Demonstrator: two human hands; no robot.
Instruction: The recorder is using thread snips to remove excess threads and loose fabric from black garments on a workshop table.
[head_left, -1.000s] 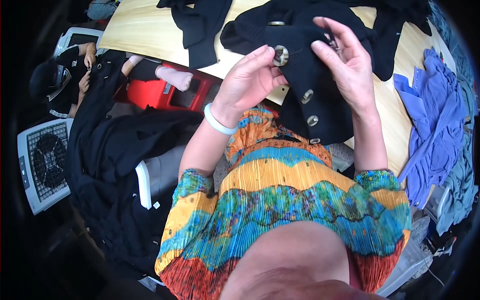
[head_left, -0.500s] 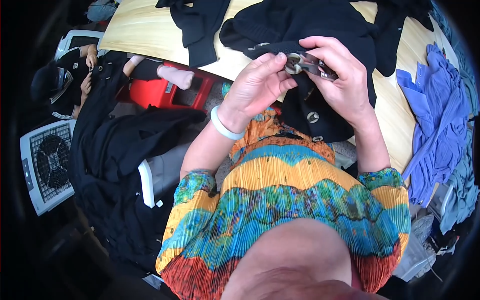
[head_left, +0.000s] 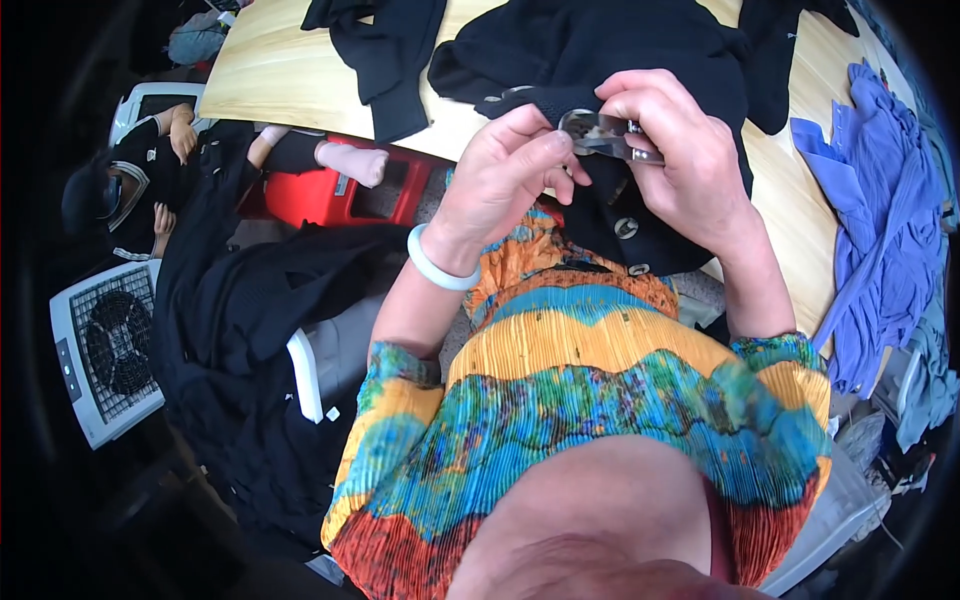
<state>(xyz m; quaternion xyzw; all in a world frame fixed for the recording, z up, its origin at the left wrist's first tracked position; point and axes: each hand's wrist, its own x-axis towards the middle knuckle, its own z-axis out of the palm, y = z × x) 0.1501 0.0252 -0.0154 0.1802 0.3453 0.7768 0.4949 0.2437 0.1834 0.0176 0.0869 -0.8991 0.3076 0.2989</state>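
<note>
A black knitted garment [head_left: 590, 55] with large brown-grey buttons hangs over the table's near edge toward my lap. My left hand [head_left: 505, 165], a pale bangle on its wrist, has thumb and fingers pinched at the rim of one button [head_left: 590, 125]. Close beside it, my right hand [head_left: 680, 150] is closed around small metal snips [head_left: 630, 148]. Their tips lie against the button, and any thread there is too small to make out. Lower on the garment, another button [head_left: 626, 228] shows below my hands.
The pale wooden table [head_left: 280, 75] also bears a black garment [head_left: 385, 60] and purple clothing [head_left: 875, 220]. At left, another person [head_left: 130, 180] sits near a red stool [head_left: 310, 200] and a fan [head_left: 110, 340]. Dark clothing [head_left: 250, 320] is heaped beside me.
The snips have turned flatter across the button, and my left thumb and fingers have shifted slightly left. The view has moved a little. The other person's hands have come apart.
</note>
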